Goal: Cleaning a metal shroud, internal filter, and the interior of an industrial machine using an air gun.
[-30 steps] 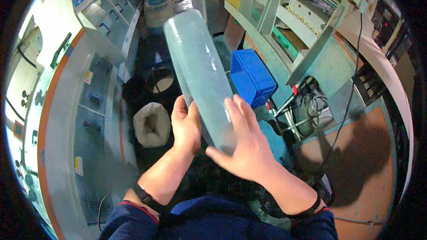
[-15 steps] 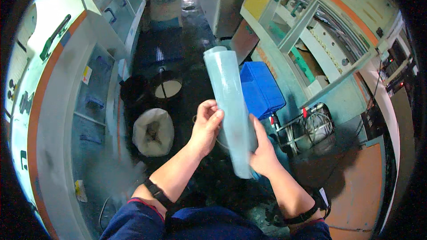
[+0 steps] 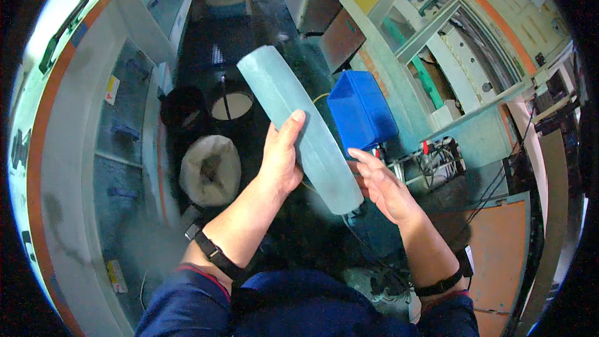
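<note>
A long, pale blue-green cylindrical roll (image 3: 321, 159) lies slantwise in front of me, its far end tipped to the left. My left hand (image 3: 277, 161) is wrapped round its middle from the left, thumb along the top and the other fingers hidden underneath. Beside the roll's near right end is my right hand (image 3: 390, 192), fingers stretched out and palm towards the roll. Its fingertips are close to the roll's side; whether they touch it I cannot tell.
A blue plastic bin (image 3: 365, 112) stands beyond the roll, with a metal-framed cart (image 3: 430, 165) nearby. To the left are a whitish open sack (image 3: 212, 171) and a dark bucket (image 3: 231, 106) with pale contents. Machine cabinets with glass doors (image 3: 121, 131) line both sides.
The roll has swung from nearly upright to a leftward slant. My left hand has gone from touching its side to gripping it, while the right hand has come off it and opened.
</note>
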Action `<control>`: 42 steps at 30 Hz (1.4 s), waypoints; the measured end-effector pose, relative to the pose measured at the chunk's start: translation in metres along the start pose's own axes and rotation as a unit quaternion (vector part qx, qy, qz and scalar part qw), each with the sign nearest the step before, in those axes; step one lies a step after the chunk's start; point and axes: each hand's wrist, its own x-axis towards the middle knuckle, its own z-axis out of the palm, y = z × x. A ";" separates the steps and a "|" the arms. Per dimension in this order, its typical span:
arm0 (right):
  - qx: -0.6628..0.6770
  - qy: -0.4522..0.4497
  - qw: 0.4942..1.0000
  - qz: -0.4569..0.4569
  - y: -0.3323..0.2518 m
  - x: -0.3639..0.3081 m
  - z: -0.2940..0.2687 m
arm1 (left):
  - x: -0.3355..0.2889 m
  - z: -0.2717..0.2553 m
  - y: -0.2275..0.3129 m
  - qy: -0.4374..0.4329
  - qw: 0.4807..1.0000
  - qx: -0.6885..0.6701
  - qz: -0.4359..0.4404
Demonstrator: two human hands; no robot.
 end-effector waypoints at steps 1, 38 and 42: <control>-0.113 0.001 0.993 -0.040 0.000 0.003 0.003 | -0.002 0.009 0.007 0.009 1.000 -0.016 0.008; -0.354 -0.147 0.924 0.011 -0.003 0.116 -0.164 | 0.076 0.095 -0.051 -0.112 0.957 0.242 0.112; -0.344 -0.130 0.929 -0.024 0.003 0.142 -0.132 | 0.092 0.079 -0.020 -0.128 0.944 0.281 0.116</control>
